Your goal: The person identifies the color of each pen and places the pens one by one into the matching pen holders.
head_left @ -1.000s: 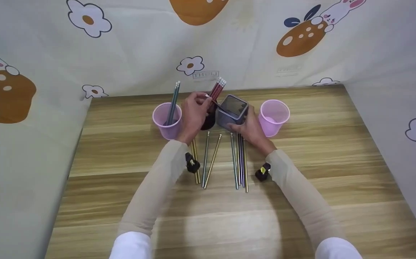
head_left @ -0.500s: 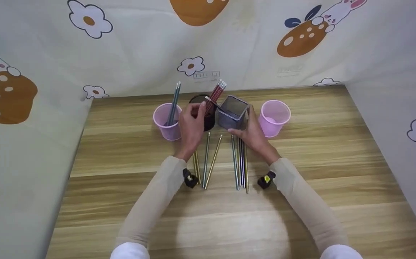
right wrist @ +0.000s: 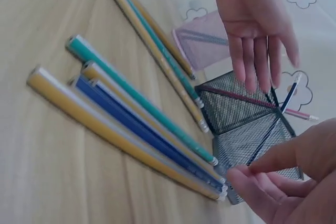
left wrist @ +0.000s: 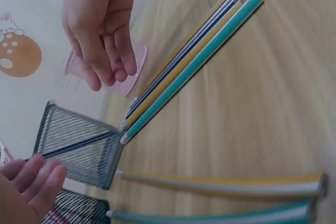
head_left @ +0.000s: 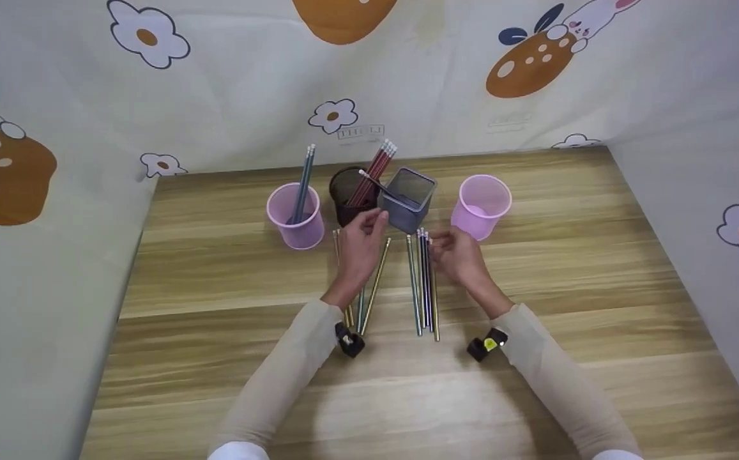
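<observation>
My left hand point(head_left: 361, 249) hovers in front of the black mesh cup point(head_left: 343, 182), over loose gold and teal pencils point(head_left: 377, 281). Its fingers are relaxed and hold nothing. My right hand point(head_left: 463, 259) is beside the eraser ends of a group of blue, gold and teal pencils point(right wrist: 152, 140). The fingers point(left wrist: 122, 59) bend loosely, with nothing between them. Between and beyond the hands stands a grey square mesh holder point(head_left: 405, 216), a single dark blue pencil point(right wrist: 265, 137) leaning in it. Several dark red pencils point(head_left: 372, 169) stand tilted in the black cup.
At the left is a pink cup point(head_left: 303, 237) with several dark teal pencils point(head_left: 304, 182) in it. Another pink cup point(head_left: 479, 220) stands at the right, beyond my right hand. A patterned cloth point(head_left: 241, 96) hangs behind the wooden table point(head_left: 216, 364).
My left hand has let go of the dark pencil leaning in the square holder and drawn back toward me. My right hand has released that holder and come back beside the loose pencils.
</observation>
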Motion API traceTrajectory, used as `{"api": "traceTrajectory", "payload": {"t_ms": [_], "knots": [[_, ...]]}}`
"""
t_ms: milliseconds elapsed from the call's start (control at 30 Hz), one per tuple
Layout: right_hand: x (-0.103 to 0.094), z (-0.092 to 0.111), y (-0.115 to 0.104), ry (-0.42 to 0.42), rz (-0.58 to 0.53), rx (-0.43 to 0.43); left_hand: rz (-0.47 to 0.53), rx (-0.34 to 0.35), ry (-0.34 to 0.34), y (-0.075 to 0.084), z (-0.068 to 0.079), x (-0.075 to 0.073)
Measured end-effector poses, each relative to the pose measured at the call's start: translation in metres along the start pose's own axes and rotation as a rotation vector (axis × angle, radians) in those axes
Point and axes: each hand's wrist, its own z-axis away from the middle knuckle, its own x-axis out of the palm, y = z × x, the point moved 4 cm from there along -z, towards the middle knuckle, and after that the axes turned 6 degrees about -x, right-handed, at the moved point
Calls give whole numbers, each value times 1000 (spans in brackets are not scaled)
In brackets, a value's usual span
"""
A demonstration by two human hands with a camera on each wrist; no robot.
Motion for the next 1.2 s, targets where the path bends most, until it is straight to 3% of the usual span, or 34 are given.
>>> {"api": "traceTrajectory", "payload": {"t_ms": [167,400,500,700,967,1200], "knots": [[5,-1,6,-15,73,15,-46,-92,-83,2,-5,24],[10,-4,8,9,221,-64,-211,-177,-13,16,-17,43],[10,-5,7,16,286,-72,-206,-182,23,18,-21,48],[10,-6,7,-1,390,-41,-153,-115,68,11,-28,60],[8,-7,11,-12,321,50,-118,-90,124,0,-36,68],[-4,-6,5,93,241,69,-100,-89,145,-7,-38,68]]}}
